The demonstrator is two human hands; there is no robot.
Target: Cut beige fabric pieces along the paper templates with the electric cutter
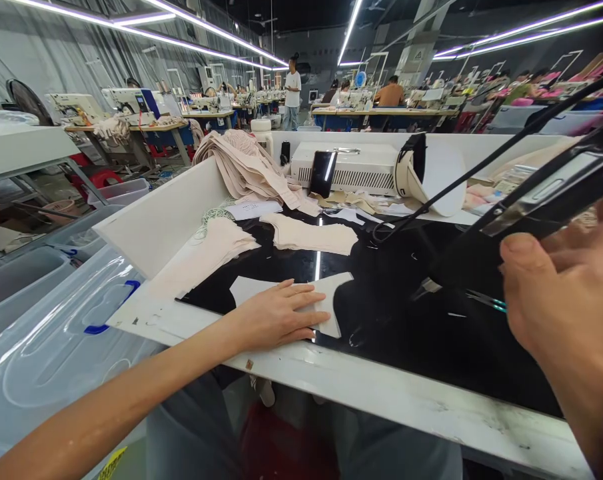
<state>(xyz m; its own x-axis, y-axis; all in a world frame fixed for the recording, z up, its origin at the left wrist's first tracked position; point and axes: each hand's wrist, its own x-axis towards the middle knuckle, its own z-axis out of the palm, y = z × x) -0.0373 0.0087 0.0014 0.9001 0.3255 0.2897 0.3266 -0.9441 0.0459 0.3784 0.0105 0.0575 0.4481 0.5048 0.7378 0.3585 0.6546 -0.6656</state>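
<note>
My left hand (281, 313) lies flat, fingers stretched out, pressing on a cut pale piece (342, 300) with curved edges near the front of the black tabletop (406, 347). Part of that piece is hidden under the palm. At the right, close to the camera, my right hand (566, 293) is closed around a black hand tool (531, 200) with a silver plate on its side and a small metal tip; its exact kind is unclear. Behind my left hand lie a stack of beige cut fabric pieces (314, 235) and another beige stack (216, 247).
A black cord (461, 177) crosses the right side. Tweezers (486, 301) lie on the black surface. At the back stand a white vented box (344, 163), a phone (323, 172) and draped beige fabric (241, 163). Clear plastic bins (56, 333) stand left.
</note>
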